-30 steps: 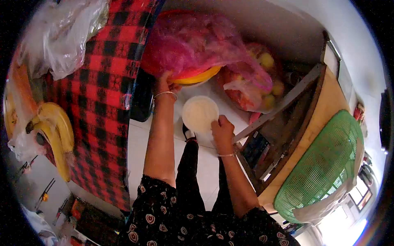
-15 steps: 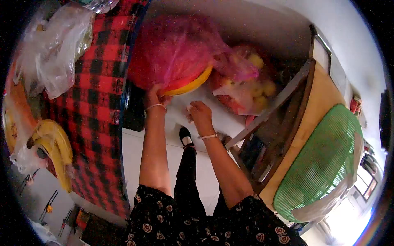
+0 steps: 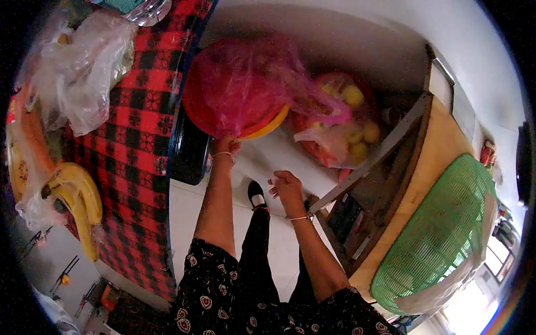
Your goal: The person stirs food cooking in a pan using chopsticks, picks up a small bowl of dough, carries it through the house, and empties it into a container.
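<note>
At the near edge of a red basin [image 3: 198, 92], my left hand [image 3: 225, 146] is closed on a thin pink plastic bag [image 3: 262, 72]. The bag drapes over the basin, and its film runs down to my fingers. A yellow rim [image 3: 268, 125] shows just under the red one, right of that hand. My right hand [image 3: 287, 187] hovers lower and to the right, fingers loosely bent and apart, holding nothing. Beyond it, a red container [image 3: 317, 151] holds a clear bag of yellowish round fruit [image 3: 357, 133].
On the left, a red-and-black checked cloth [image 3: 148, 84] bears bananas [image 3: 81, 204] and a crumpled clear plastic bag [image 3: 81, 78]. A wooden piece of furniture [image 3: 410, 195] stands right, with a green woven basket [image 3: 435, 240] on it. A black container [image 3: 190, 159] sits beside the cloth.
The pink bag and my left hand appear lower in view, and more of the red basin shows. My right hand has drawn back toward me, its fingers loosening.
</note>
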The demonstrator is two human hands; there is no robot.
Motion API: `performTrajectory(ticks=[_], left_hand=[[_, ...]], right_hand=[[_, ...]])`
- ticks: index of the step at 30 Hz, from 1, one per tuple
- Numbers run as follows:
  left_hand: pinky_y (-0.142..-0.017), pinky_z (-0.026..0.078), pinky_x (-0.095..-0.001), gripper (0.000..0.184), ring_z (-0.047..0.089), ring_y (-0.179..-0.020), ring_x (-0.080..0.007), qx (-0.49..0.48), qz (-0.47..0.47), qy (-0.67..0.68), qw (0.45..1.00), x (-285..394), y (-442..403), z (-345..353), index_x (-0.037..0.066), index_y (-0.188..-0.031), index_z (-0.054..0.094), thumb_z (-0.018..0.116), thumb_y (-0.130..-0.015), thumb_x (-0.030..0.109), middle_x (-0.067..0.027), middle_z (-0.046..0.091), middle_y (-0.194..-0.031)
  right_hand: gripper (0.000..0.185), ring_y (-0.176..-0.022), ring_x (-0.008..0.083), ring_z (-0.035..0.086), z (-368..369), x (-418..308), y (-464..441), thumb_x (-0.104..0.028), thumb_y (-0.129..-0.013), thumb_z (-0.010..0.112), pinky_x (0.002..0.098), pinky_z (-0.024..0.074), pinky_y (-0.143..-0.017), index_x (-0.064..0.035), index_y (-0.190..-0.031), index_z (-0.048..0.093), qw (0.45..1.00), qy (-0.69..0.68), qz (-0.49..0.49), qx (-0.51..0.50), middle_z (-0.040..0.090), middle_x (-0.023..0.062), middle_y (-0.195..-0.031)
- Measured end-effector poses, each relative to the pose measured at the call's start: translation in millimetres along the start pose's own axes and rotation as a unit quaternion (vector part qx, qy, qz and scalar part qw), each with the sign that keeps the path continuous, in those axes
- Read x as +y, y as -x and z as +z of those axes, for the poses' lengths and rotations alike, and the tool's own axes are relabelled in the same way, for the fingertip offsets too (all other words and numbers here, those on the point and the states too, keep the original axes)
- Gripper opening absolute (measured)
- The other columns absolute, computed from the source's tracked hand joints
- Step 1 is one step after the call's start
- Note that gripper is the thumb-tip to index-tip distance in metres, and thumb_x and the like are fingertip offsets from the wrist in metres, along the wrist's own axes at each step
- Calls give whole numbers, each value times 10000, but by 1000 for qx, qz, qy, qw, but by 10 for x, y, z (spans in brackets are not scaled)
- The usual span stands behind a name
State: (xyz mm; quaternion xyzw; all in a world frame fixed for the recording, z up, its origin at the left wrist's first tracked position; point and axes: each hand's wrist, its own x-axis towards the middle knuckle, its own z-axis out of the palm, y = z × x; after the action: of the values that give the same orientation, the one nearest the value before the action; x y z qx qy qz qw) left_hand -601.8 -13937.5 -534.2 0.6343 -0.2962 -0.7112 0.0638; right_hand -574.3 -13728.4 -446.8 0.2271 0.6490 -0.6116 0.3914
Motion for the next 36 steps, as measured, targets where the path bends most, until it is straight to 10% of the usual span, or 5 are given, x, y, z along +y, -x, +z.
performTrajectory(ticks=[11, 17, 23, 28, 36], left_hand=[[-427, 436, -260, 359, 553, -538, -155, -111, -39, -121, 986, -522, 267, -822, 46, -1027, 549, 722, -724, 133, -73, 575, -771], [-725, 457, -308, 509, 568, -914, -162, -146, 17, -196, 970, -289, 1376, -769, 65, -1230, 495, 611, -833, 362, -69, 572, -1025], [-989, 317, -338, 589, 411, -1203, -164, -319, -22, -3, 947, -285, 2247, -434, 76, -1320, 423, 500, -892, 472, -53, 447, -1310], [-1052, 270, -345, 679, 283, -1318, -206, -454, -165, 50, 874, 266, 3796, -17, 44, -1391, 268, 353, -922, 528, -72, 303, -1427], [-1099, 48, -436, 749, 125, -1386, -237, -543, 218, -212, 783, 584, 4315, -115, 62, -1434, 187, 348, -891, 552, -88, 155, -1504]], right_hand=[[105, -575, 117, 552, -111, -568, 383, -70, -829, 566, 235, 460, -496, -12, -915, 582, 996, 29, -60, -54, 561, 31, -729], [440, -1166, 204, 468, 34, -1278, 864, -74, -838, 541, 325, 395, -960, -23, -1268, 465, 964, -60, -244, -88, 468, 94, -1287], [591, -1337, 303, 265, 202, -1908, 1599, -188, -874, 523, 406, 216, -1083, -58, -1398, 282, 813, 254, -522, 46, 279, 145, -1446], [548, -1328, 337, 258, -106, -1661, 2070, -379, -942, 359, 420, 226, -1068, -52, -1380, 315, 797, 390, -446, 118, 304, 178, -1422], [529, -1305, 307, 318, -822, -1220, 2781, -336, -958, 379, 378, 251, -1070, 17, -1350, 336, 927, 92, -340, 132, 335, 176, -1412]])
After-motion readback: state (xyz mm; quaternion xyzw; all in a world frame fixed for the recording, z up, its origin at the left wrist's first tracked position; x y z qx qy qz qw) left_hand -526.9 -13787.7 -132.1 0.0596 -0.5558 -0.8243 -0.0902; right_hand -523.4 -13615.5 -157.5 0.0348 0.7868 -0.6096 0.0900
